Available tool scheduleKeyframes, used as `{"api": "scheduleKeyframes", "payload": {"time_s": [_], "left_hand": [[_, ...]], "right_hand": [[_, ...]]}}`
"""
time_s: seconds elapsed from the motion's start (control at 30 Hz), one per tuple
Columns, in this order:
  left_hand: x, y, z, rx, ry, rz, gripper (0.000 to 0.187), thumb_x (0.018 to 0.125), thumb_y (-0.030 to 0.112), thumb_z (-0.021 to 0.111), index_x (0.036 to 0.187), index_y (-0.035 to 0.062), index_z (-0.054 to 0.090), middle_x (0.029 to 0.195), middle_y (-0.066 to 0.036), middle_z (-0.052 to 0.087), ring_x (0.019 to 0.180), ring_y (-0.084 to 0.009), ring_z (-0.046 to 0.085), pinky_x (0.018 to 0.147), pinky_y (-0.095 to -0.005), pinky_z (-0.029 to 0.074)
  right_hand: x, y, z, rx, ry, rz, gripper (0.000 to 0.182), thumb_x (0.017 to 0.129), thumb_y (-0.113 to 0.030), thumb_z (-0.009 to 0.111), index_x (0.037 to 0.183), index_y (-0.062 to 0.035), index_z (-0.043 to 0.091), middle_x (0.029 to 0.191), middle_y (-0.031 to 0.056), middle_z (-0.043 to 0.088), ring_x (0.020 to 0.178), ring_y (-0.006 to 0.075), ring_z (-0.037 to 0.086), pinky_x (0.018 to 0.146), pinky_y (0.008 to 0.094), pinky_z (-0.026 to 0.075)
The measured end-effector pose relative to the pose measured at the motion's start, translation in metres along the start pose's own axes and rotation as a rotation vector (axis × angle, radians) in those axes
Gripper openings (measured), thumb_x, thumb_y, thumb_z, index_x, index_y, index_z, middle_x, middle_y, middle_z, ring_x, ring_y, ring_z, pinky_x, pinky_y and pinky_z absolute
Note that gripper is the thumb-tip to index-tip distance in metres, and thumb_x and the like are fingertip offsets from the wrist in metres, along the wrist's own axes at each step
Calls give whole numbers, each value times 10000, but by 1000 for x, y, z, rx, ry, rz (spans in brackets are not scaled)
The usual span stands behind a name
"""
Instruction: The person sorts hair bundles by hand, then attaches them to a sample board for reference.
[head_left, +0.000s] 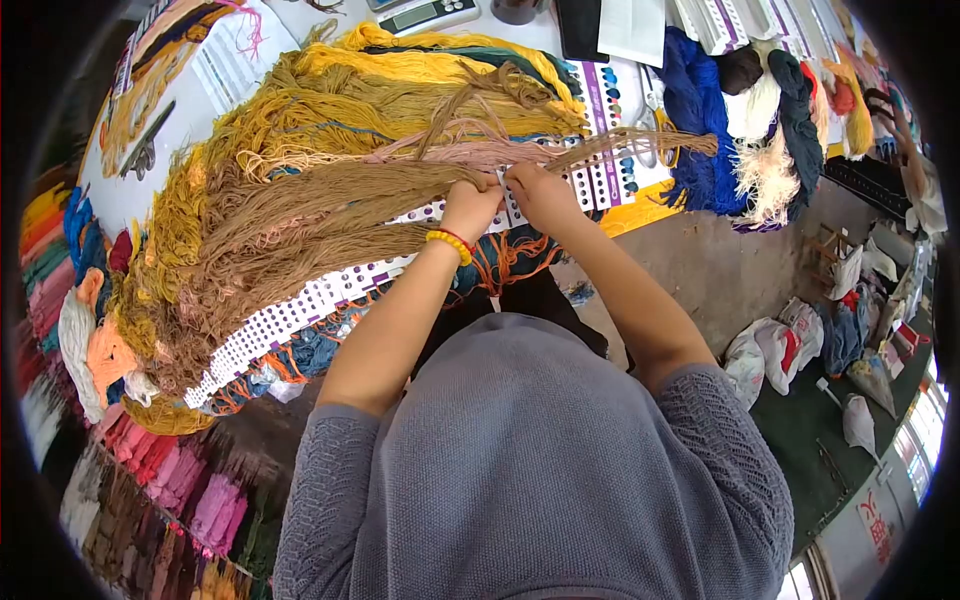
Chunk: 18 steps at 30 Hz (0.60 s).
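My left hand, with a yellow bead bracelet and a red string at the wrist, is closed on strands of brown thread. Close beside it, my right hand is pinched at the edge of a white punched thread card; what lies between its fingertips is hidden. A bundle of brown thread runs past both hands to a tied end at the right. Under my wrists stretches another white card with rows of holes. Olive and gold thread is heaped beyond.
Blue skeins and cream skeins hang over the table's right edge. Scissors, a digital scale and a black clip-like tool lie on the table. Bags sit on the floor; pink skeins are lower left.
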<state>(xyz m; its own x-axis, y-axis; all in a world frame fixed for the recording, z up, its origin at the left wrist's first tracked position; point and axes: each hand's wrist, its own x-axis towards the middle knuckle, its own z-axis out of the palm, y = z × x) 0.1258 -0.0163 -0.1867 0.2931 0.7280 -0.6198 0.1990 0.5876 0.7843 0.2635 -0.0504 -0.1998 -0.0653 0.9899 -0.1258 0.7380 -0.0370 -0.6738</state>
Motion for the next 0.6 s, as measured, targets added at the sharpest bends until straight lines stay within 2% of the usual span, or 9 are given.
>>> {"api": "scheduleKeyframes", "payload": {"time_s": [0.13,0.2,0.37,0.43,0.53,0.6], "left_hand": [[3,-5,5,-22,68,9,140,736,33,485,663,-23,590,549,-50,559,499,-112,512,487,-249,400],[12,-14,5,79,47,48,132,726,28,486,676,-21,598,562,-55,573,502,-109,515,488,-250,402],[20,-30,7,16,54,109,129,731,20,488,687,-18,603,587,-59,577,482,-114,516,483,-251,408],[20,-32,8,-155,47,48,126,786,-3,491,718,-33,593,622,-44,588,529,-105,545,493,-216,426],[20,-31,6,-109,21,71,108,786,-1,503,742,-24,599,635,-36,593,534,-106,553,498,-221,431],[20,-28,6,-39,29,72,120,776,43,514,724,-14,606,602,-63,592,540,-140,577,505,-250,438]], "right_hand": [[3,-16,-15,-191,-156,29,127,787,-146,491,870,-53,467,812,148,592,732,316,584,605,397,468],[4,-21,-16,-301,-223,34,135,779,-142,489,843,-40,428,767,148,600,695,301,601,567,387,474],[5,-20,-14,-321,-184,-16,132,778,-136,489,821,-33,419,693,142,602,623,300,604,521,385,476],[5,-20,-15,-334,-189,-20,132,779,-136,489,820,-34,416,680,142,601,609,301,603,517,389,476],[5,-14,-11,-266,-165,-3,146,777,-159,495,815,-25,449,681,143,606,576,321,592,502,409,467],[6,-3,-2,86,-36,153,205,801,-210,499,912,-38,482,672,168,588,594,320,584,518,383,448]]}}
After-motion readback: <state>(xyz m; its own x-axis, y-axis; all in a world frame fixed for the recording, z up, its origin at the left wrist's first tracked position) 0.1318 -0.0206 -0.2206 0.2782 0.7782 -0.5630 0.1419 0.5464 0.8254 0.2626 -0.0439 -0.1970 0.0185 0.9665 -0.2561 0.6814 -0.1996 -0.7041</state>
